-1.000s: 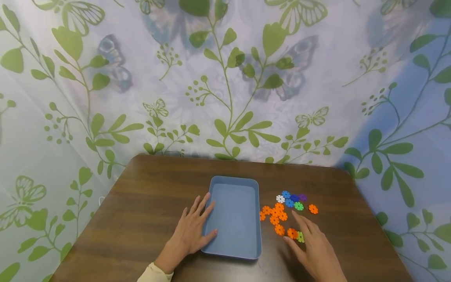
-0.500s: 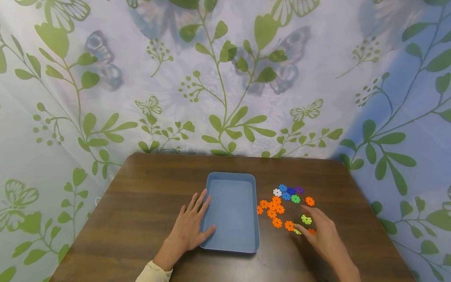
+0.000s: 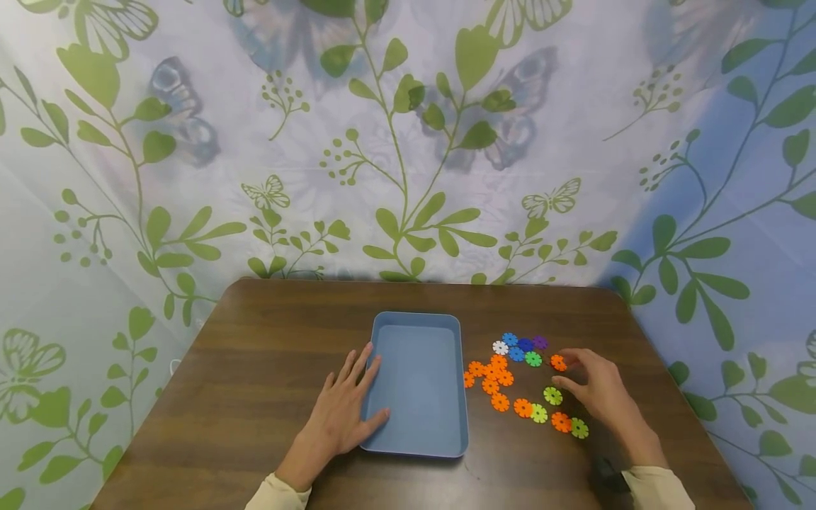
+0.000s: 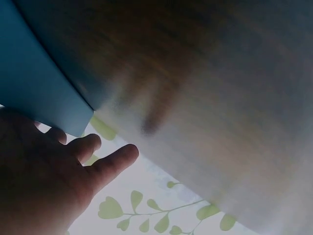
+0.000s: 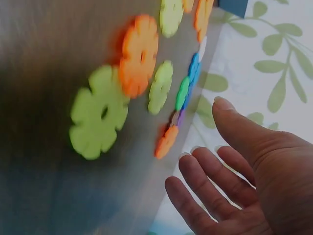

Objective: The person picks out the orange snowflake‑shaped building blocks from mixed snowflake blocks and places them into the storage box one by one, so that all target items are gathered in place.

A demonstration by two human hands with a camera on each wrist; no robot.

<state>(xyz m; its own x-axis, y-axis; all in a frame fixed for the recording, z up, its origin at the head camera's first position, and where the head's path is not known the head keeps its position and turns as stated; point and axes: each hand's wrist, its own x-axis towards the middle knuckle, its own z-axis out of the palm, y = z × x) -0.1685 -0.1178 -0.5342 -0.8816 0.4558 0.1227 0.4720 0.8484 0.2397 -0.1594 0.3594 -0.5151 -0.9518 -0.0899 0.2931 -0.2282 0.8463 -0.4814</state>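
Note:
My left hand (image 3: 344, 411) lies with spread fingers along the left side of a shallow blue tray (image 3: 463, 425), fingertips over its rim. In the left wrist view, its fingers sit beside the tray's wall (image 4: 44, 63). My right hand (image 3: 602, 389) is over the right part of the table, thumb and fingers apart. Its index fingertip is right at a single orange notched plastic disc (image 3: 557, 363). Below the thumb lies a yellow-green disc (image 3: 552, 395). In the right wrist view, the hand (image 5: 230, 181) has nothing between thumb and fingers.
Left of my right hand is a cluster of orange discs (image 3: 491, 371). Behind it lie blue, purple, green and white discs (image 3: 500, 348). Nearer the front are orange and yellow-green pairs (image 3: 562, 422). A patterned curtain (image 3: 408, 142) hangs behind the brown table (image 3: 287, 319).
My right hand has moved away from the front discs to the farther single orange disc, uncovering the orange and yellow-green pair at the front right. The left hand stays on the tray.

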